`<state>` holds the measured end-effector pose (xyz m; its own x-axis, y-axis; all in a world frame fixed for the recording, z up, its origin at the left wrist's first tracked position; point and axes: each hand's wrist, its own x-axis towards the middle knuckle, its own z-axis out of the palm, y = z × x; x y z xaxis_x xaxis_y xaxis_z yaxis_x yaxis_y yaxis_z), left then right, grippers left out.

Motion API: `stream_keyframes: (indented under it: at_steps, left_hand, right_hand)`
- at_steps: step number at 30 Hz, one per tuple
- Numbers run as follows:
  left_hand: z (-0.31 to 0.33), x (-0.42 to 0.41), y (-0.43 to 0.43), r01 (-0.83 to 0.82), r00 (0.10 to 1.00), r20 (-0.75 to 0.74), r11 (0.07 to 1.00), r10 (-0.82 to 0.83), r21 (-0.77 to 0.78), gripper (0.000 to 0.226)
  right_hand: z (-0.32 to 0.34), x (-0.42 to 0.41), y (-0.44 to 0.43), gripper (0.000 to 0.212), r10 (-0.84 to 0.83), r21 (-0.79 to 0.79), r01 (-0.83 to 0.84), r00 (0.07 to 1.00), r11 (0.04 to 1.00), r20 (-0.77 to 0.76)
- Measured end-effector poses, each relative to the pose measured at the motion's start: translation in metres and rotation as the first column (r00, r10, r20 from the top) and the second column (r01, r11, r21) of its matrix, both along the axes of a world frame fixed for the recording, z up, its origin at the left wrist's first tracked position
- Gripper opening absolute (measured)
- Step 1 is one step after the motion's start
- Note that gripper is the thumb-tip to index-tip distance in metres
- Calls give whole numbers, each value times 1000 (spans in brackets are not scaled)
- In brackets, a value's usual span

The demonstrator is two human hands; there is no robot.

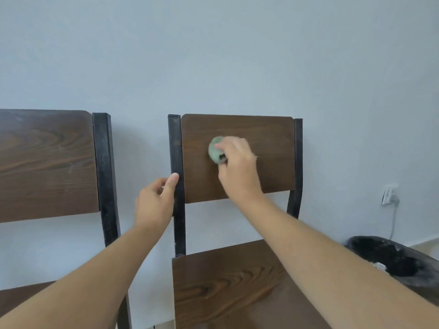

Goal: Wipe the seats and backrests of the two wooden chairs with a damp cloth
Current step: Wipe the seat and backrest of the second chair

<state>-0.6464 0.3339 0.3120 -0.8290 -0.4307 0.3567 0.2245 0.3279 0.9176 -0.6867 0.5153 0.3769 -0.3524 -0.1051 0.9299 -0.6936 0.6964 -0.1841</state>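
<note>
Two dark wooden chairs with black metal frames stand against a pale wall. The right chair's backrest point(268, 143) is straight ahead, its seat point(228, 288) below. My right hand point(237, 162) presses a bunched green cloth point(215, 149) against the middle left of that backrest. My left hand point(155, 200) grips the black left post point(177, 148) of the same chair, thumb lying along its front. The left chair's backrest point(47, 162) shows pale streaks; only a corner of its seat point(21, 298) is in view.
A bin lined with a black bag point(392, 260) stands on the floor right of the chair. A wall socket with a plug and white cable point(389, 194) is above it. A narrow gap separates the two chairs.
</note>
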Motion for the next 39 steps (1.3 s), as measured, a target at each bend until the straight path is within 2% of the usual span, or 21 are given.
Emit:
stream_keyframes:
  at_steps: [1,2,3,5,7,8,10,12,14,15,17,19,21,22,24,26,27,29,31,34,39]
  left_hand:
    - [0,0,0,5,1000,6,1000,-5,6,55]
    - [0,0,0,5,1000,10,1000,-5,7,56]
    - [-1,0,1,0,1000,8,1000,0,7,56]
    - [-3,0,2,-18,1000,-3,1000,18,2,59]
    - [-3,0,3,-32,999,-5,999,32,-7,59]
    - [-2,-1,2,-32,999,-2,999,32,-14,58]
    - [-2,-2,1,-25,1000,-8,1000,25,-1,56]
    - [-3,-4,-1,-14,1000,-10,1000,14,6,56]
    - [-5,-5,0,-12,1000,-1,1000,12,7,61]
    - [-6,-5,0,-10,1000,2,1000,10,7,63]
    - [-6,-5,-2,-6,1000,-1,1000,6,2,60]
    - [-5,-4,-2,-4,1000,-4,1000,4,5,55]
    - [-3,-3,-1,-7,1000,7,1000,7,5,53]
    - [-3,-3,0,-3,1000,17,1000,3,1,52]
    - [-4,-4,0,2,1000,15,1000,-2,1,50]
    - [-6,-7,-2,2,1000,14,1000,-2,-3,49]
    - [-6,-8,-3,6,1000,19,1000,-6,-8,48]
    - [-6,-9,-4,10,1000,21,1000,-10,9,43]
    - [-6,-9,-4,9,1000,24,1000,-10,19,44]
    - [-5,-6,0,14,1000,26,999,-15,34,45]
    - [-3,-5,-1,36,998,40,998,-38,60,33]
  right_hand:
    - [-20,10,-4,35,74,171,-69,997,983,-23]
    - [-32,15,2,38,105,255,-96,994,962,-20]
    - [-32,14,14,39,95,242,-88,995,966,-19]
    - [-7,-3,31,40,-66,-90,70,997,994,41]
    - [20,-13,24,40,-202,-325,231,972,917,120]
    - [20,-9,9,40,-175,-293,188,982,937,72]
    - [-10,5,-20,38,-9,-31,6,996,999,-86]
    - [-59,22,-19,33,109,261,-80,990,962,-95]
    - [-89,26,17,37,94,332,-79,995,940,-29]
    - [-93,22,38,41,61,300,-60,998,952,4]
    - [-86,6,79,45,-79,106,70,993,992,88]
    - [-64,-9,105,46,-213,-150,247,954,957,211]
    - [-51,-10,92,43,-233,-294,297,944,908,233]
    - [-53,-4,72,42,-186,-283,238,962,929,198]
    - [-74,18,28,36,-23,-43,27,996,999,90]
    - [-95,39,11,36,100,218,-120,990,969,100]
    - [-99,39,19,39,111,270,-142,986,952,126]
    - [-94,24,54,42,47,196,-76,988,978,147]
    - [-84,6,96,48,-105,-35,116,969,993,225]
    - [-61,-15,132,40,-250,-227,335,909,915,333]
    - [21,-35,99,36,-245,-353,322,938,878,246]
